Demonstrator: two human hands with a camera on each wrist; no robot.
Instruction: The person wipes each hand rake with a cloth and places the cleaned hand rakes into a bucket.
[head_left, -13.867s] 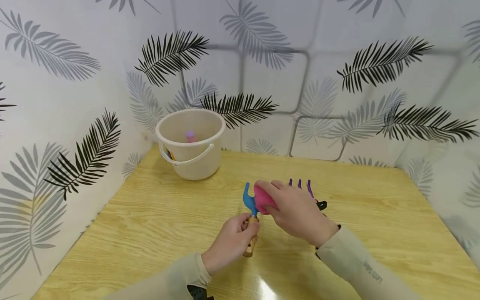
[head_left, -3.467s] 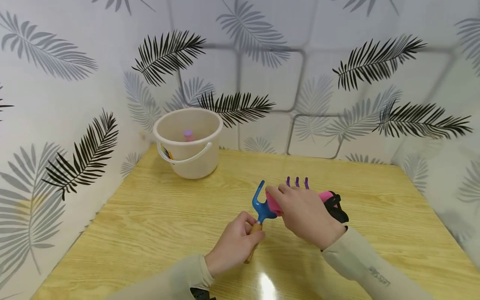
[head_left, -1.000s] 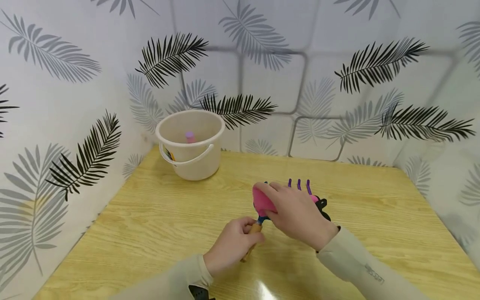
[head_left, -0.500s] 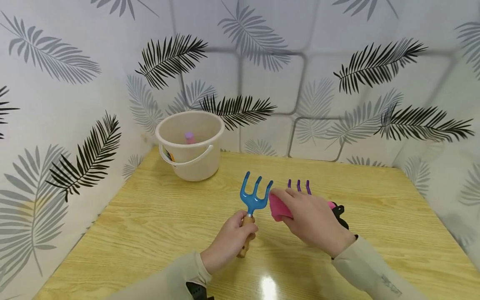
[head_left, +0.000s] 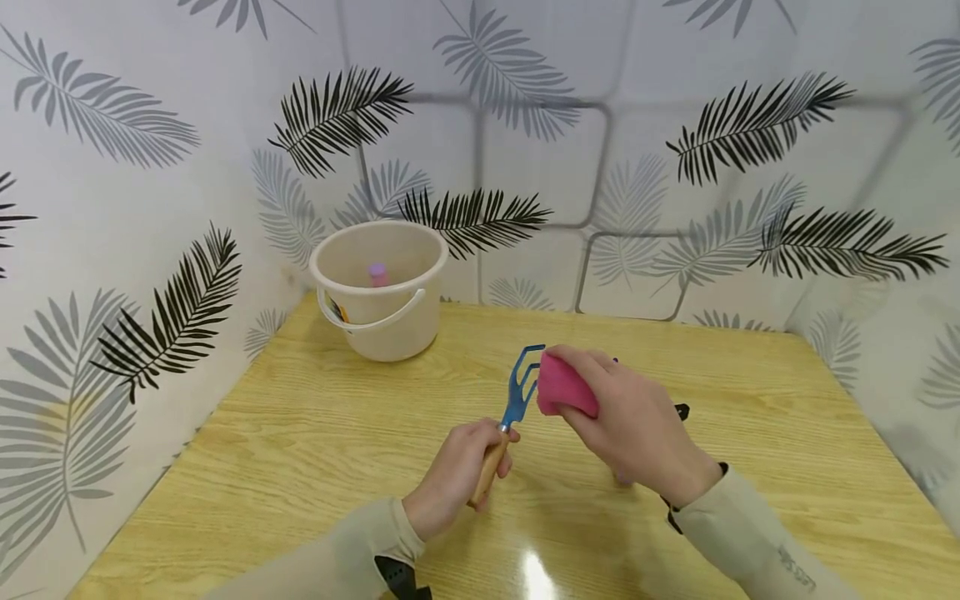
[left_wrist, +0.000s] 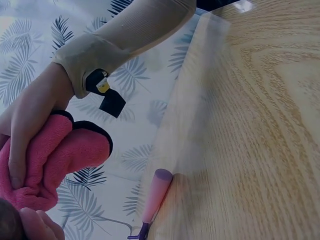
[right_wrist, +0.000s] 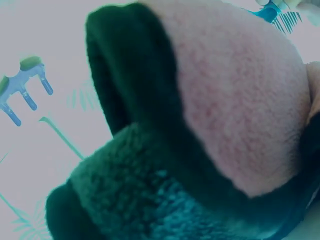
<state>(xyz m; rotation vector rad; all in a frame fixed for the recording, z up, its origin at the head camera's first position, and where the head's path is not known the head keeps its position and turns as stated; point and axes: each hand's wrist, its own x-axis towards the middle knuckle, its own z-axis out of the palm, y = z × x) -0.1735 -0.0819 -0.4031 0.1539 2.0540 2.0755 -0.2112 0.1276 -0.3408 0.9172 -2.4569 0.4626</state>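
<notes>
My left hand grips the wooden handle of a small garden hand fork with a blue head. It is held above the table, turned partly side-on, its bent prongs pointing right. In my right hand is a bunched pink cloth, right beside the prong tips; whether they touch I cannot tell. The left wrist view shows the cloth's black edging around its folded pink pile. Behind my right hand, a second fork lies on the table, mostly hidden; its pink handle and purple prongs show in the wrist views.
At the back left of the wooden table stands a cream bucket with its handle hanging forward. A pink tool grip with a lilac end shows inside. Leaf-patterned walls rise behind and to the left.
A second ago the cloth covered the fork's prongs. It then came off to the right, baring them. Since then the left hand has rolled the fork side-on and the cloth has risen slightly.
</notes>
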